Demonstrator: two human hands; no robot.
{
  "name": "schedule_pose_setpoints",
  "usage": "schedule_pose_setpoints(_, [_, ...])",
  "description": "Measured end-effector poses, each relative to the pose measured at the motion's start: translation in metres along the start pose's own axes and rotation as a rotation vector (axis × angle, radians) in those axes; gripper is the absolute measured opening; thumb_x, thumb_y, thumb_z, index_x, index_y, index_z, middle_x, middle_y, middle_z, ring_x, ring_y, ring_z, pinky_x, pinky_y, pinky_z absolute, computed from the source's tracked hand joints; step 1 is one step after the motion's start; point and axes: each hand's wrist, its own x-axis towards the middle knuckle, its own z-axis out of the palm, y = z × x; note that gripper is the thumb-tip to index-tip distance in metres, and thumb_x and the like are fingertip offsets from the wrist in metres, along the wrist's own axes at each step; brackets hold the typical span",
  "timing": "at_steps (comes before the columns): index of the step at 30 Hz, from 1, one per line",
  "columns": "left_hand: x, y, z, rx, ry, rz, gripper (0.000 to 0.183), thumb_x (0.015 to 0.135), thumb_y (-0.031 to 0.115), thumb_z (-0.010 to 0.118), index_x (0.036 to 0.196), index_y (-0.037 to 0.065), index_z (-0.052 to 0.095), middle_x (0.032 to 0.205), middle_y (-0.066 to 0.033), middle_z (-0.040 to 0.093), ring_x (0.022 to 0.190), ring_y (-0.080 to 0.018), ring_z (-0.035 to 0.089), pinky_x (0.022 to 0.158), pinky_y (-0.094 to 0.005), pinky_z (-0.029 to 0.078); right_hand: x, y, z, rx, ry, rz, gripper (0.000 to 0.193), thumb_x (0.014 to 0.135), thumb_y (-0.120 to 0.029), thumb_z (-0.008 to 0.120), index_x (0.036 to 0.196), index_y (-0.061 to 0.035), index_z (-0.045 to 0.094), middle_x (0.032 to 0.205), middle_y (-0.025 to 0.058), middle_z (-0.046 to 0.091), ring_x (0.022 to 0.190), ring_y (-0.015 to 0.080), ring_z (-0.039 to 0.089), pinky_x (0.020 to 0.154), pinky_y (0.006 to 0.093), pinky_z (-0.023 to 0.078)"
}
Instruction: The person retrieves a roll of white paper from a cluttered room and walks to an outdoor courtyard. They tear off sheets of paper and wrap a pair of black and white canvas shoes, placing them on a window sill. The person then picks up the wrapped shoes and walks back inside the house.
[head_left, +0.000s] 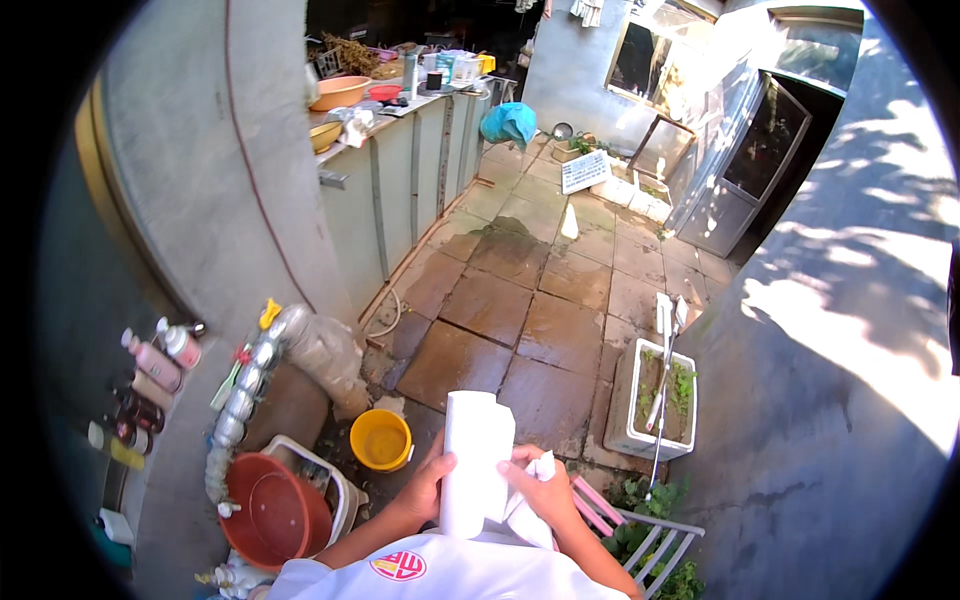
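A white paper towel roll [468,480] stands nearly upright in front of my chest. My left hand [428,487] is wrapped round its left side, the thumb on the front of the roll. On the other side my right hand [543,492] is closed on a loose, crumpled paper towel sheet [524,522] by the roll's right edge. Part of this sheet sticks up above the fingers and part hangs down below them. Whether the sheet is still joined to the roll I cannot tell.
At left are a yellow bucket [381,441], a red-brown basin [290,530] and a wrapped pipe [250,370]. Bottles [152,362] line the left ledge. A white planter box [650,445] and a slatted metal rack [660,545] stand at right. Wet paving [487,305] lies ahead.
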Motion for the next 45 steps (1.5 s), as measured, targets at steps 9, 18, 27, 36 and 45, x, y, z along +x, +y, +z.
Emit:
schedule_pose_setpoints(9, [0.223, -0.005, 0.033, -0.190, -0.043, -0.245, 0.070, 0.087, 0.046, 0.061, 0.138, 0.001, 0.043, 0.130, -0.0148, 0.057, 0.119, -0.0264, 0.055, 0.102, -0.0420, 0.043, 0.159, -0.028, -0.126, 0.090, 0.157, 0.118, 0.017, 0.084, -0.014, 0.075, 0.092, -0.0040, 0.065, 0.080, -0.0025, 0.061, 0.073, 0.0051, 0.055, 0.065, 0.0214, 0.043])
schedule_pose_setpoints(18, [0.530, -0.022, 0.052, -0.292, -0.195, -0.488, 0.055, 0.094, 0.041, 0.054, 0.135, 0.004, 0.047, 0.129, -0.0125, 0.058, 0.118, -0.0257, 0.055, 0.102, -0.0414, 0.042, 0.373, -0.039, -0.286, 0.039, 0.352, 0.048, 0.019, 0.084, -0.013, 0.075, 0.079, -0.0085, 0.057, 0.072, -0.0054, 0.054, 0.067, 0.0037, 0.048, 0.060, 0.0215, 0.038])
schedule_pose_setpoints(27, [0.815, -0.017, 0.085, -0.268, -0.198, -0.670, 0.054, 0.095, 0.042, 0.056, 0.134, 0.004, 0.049, 0.127, -0.0115, 0.059, 0.117, -0.0247, 0.056, 0.104, -0.0411, 0.042, 0.556, -0.119, -0.443, 0.374, 0.619, -0.019, 0.021, 0.077, -0.005, 0.076, 0.076, -0.0082, 0.055, 0.074, -0.0002, 0.060, 0.066, 0.0085, 0.055, 0.063, 0.0237, 0.043])
schedule_pose_setpoints(36, [1.060, -0.060, 0.134, -0.308, -0.141, -0.770, 0.062, 0.090, 0.042, 0.065, 0.137, 0.004, 0.047, 0.133, -0.0129, 0.056, 0.123, -0.0263, 0.052, 0.106, -0.0441, 0.040, 0.735, -0.141, -0.633, 0.423, 0.564, -0.029, 0.020, 0.075, -0.004, 0.075, 0.077, -0.0076, 0.055, 0.074, 0.0012, 0.060, 0.068, 0.0110, 0.056, 0.066, 0.0253, 0.045])
schedule_pose_setpoints(45, [1.292, -0.048, 0.210, -0.326, -0.152, -0.525, 0.071, 0.092, 0.053, 0.057, 0.141, 0.003, 0.044, 0.135, -0.0152, 0.055, 0.122, -0.0283, 0.055, 0.105, -0.0456, 0.043, 0.905, -0.233, -0.834, 0.468, 0.534, -0.167, 0.018, 0.079, -0.003, 0.073, 0.080, -0.0083, 0.055, 0.078, 0.0000, 0.059, 0.071, 0.0097, 0.054, 0.068, 0.0240, 0.042])
